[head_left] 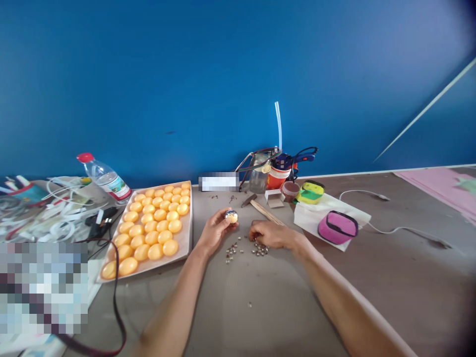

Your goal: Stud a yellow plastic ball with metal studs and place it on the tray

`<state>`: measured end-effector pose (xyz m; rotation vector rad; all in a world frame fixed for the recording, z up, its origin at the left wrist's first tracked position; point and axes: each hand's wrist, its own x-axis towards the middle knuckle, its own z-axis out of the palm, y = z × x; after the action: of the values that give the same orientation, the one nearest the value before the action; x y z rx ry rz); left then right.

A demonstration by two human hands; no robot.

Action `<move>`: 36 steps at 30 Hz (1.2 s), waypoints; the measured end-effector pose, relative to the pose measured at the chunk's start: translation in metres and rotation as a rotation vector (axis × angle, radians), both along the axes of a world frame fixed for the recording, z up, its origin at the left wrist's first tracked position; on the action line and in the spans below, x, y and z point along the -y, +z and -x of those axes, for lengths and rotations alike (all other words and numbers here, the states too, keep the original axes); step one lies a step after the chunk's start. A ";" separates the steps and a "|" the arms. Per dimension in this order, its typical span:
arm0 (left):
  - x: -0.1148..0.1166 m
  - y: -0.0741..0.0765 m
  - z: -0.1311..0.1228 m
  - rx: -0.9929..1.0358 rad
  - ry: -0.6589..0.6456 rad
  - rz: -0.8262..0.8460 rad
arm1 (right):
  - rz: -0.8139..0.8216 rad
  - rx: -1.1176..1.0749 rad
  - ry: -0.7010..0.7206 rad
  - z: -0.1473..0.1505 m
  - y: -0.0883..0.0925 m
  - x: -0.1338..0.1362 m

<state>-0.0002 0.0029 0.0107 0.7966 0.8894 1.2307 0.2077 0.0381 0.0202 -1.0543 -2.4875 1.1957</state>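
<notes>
My left hand (215,229) is closed round a small yellow ball (231,216) with shiny metal studs on it, held just above the grey table (260,297). My right hand (269,234) rests palm down on the table, fingers curled and pinching at a scatter of small metal studs (243,248). What its fingertips hold is too small to make out. A tray (188,233) of several plain yellow balls (154,225) lies just left of my left hand.
A hammer (260,207) lies behind my right hand. Further back stand a jar, a red can with tools (278,173), a small box and a yellow-green case (311,192). A pink pouch (337,226) sits on white paper at right. A water bottle (105,179) and cables lie at left.
</notes>
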 end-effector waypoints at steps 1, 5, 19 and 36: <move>0.000 0.000 0.000 -0.002 0.000 0.001 | -0.001 -0.006 -0.004 0.000 0.000 0.000; 0.000 0.002 -0.001 -0.008 0.005 0.007 | 0.050 -0.100 -0.082 0.000 -0.001 0.000; 0.001 0.001 -0.001 -0.006 -0.050 -0.031 | 0.385 -0.728 -0.448 0.031 0.000 0.010; 0.004 -0.003 0.000 -0.274 -0.076 -0.147 | 0.404 -0.625 -0.532 0.038 -0.003 0.015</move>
<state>-0.0003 -0.0009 0.0074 1.1270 0.9865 1.1467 0.1697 0.0234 0.0170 -1.1049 -1.4210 1.5596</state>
